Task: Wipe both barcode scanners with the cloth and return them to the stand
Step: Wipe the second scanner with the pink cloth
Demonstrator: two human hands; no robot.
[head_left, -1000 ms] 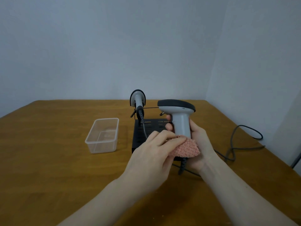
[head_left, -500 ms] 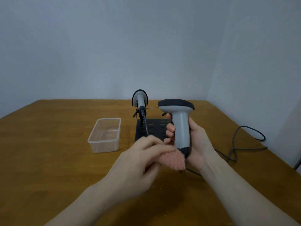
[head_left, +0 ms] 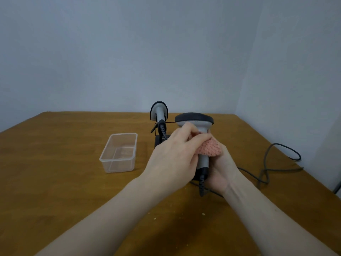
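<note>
Left hand (head_left: 173, 156) risen, pressing cloth (head_left: 209, 148) on scanner (head_left: 195, 122), right hand (head_left: 221, 170) gripping it, wooden table (head_left: 55, 182), grey walls (head_left: 129, 52)

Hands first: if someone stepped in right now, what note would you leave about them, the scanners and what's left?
Right hand: grips one scanner upright by its handle.
Left hand: presses the pink cloth on that scanner's neck, wiping.
Other scanner: sits on the black stand behind; I cannot tell if it is wiped.
Done: nothing confirmed.
Left: finish this wipe, put it back on the stand, and wipe the other scanner if needed.
</note>
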